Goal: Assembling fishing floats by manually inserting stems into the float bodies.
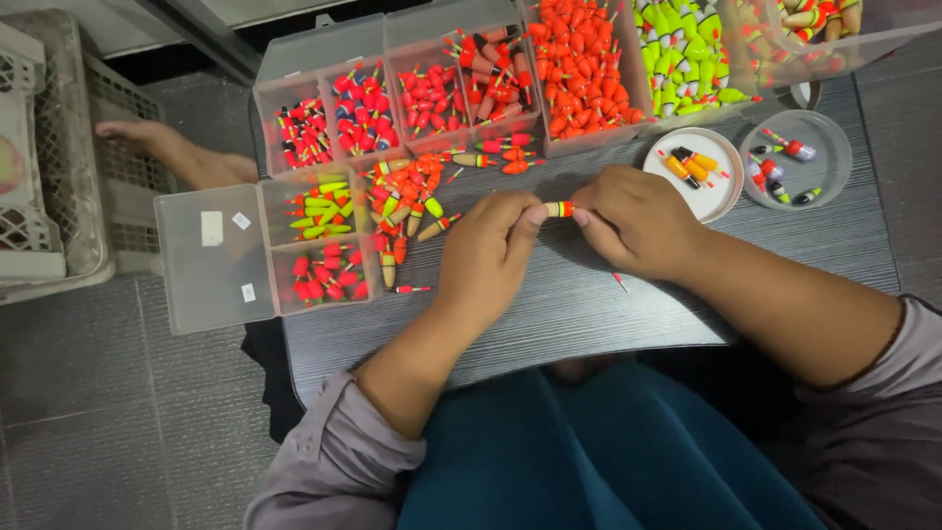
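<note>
My left hand (488, 250) and my right hand (636, 218) meet over the dark grey table (549, 314), pinching a small orange and yellow fishing float (558, 208) between their fingertips. Just left of my left hand lies a loose pile of orange, red and green floats (407, 201). A thin red stem piece (620, 283) rests on the table below my right hand.
Clear compartment boxes of red floats (363, 108), orange floats (586, 64) and yellow-green floats (682, 54) line the far edge. A small open box (319, 240) sits at left with its lid (211, 260). Two round dishes (699, 169) (795, 157) hold a few floats. A bare foot (177, 152) and white crate (49, 147) are on the floor.
</note>
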